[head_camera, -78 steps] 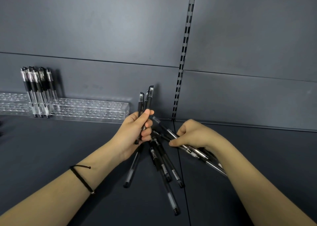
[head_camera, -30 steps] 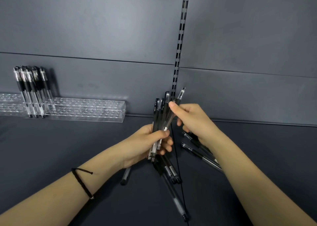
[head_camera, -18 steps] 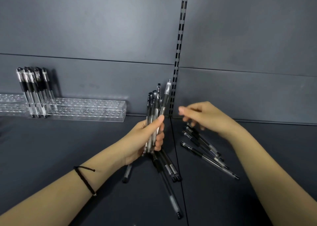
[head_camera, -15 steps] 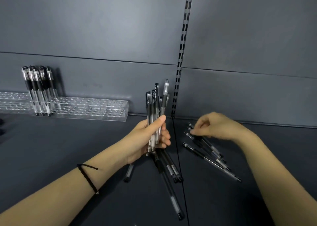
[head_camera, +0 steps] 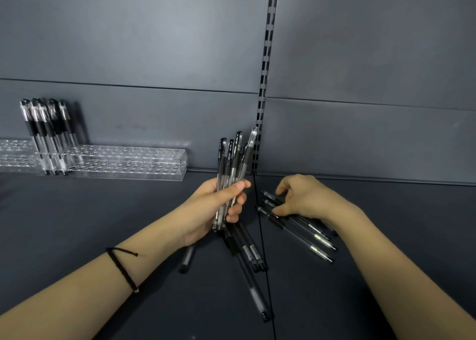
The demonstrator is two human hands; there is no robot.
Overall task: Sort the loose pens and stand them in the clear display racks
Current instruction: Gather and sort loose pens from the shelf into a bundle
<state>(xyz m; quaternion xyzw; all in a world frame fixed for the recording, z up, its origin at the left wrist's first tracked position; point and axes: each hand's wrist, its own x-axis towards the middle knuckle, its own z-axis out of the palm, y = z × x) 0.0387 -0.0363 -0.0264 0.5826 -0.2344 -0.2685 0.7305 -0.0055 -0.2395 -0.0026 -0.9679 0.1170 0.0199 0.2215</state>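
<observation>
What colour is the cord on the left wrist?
Black. The thin wrist cord shows best in the head view, the only one here.

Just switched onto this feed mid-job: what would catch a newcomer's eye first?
The left hand grips an upright bundle of pens at centre, just in front of the back wall. Right of it, the right hand rests on loose pens fanned flat on the dark shelf; whether its fingers hold one is unclear. Far left, standing pens cluster in the clear racks, most holes empty.
</observation>
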